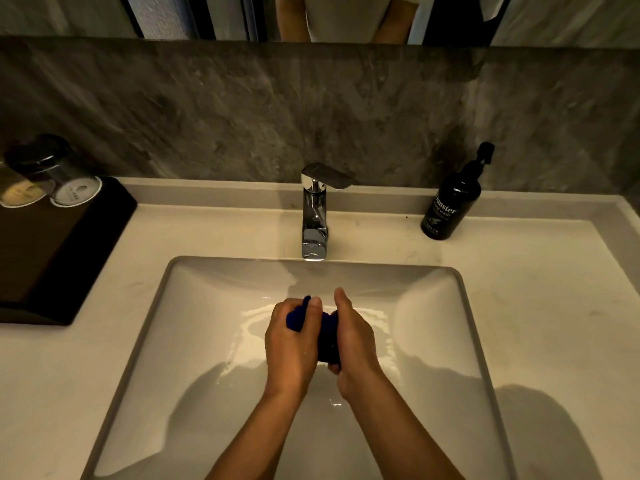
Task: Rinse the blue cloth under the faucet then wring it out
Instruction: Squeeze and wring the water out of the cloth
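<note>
A pale stone-look countertop (pixel 540 306) is seen running the full width of the view, with a white rectangular basin (pixel 433 306) sunk into its middle and water pooled on the basin floor. A chrome faucet (pixel 314 216) is mounted on the counter just behind the basin's back rim, and a dark pump bottle (pixel 450 209) labelled as hand wash is stood well to the right of it, near the back edge. At the left a dark tray (pixel 62 258) is set on the counter, and on it two items with round pale lids (pixel 74 190), possibly capped glasses, are laid, too blurred to be identified.
</note>
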